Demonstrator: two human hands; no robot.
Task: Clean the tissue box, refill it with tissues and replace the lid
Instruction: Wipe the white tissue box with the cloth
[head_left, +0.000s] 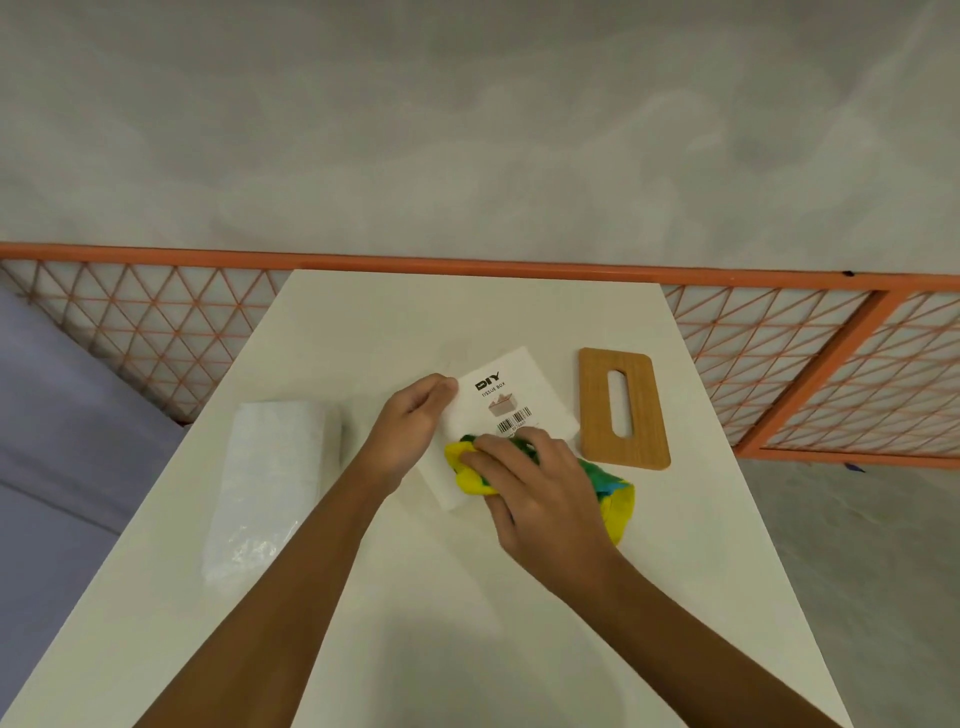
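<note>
Tissue box is lying mid-counter, label up. Left hand is gripping its left edge. Right hand is clutching a yellow-green cloth against it. Wooden lid is lying just right of the box, tissue pack to its left.

R hand presses cloth on tissue box.

Light: even, diffuse, moderately bright; source not in view. Shadows: faint and soft-edged on the counter, beside the left hand and under the right hand. Glare: none; slight sheen on the tissue pack. Focus: large print on the box legible, fine print blurred; cloth colours vivid. Distortion: rail bows, counter edges splay. Wall blotchy.
</note>
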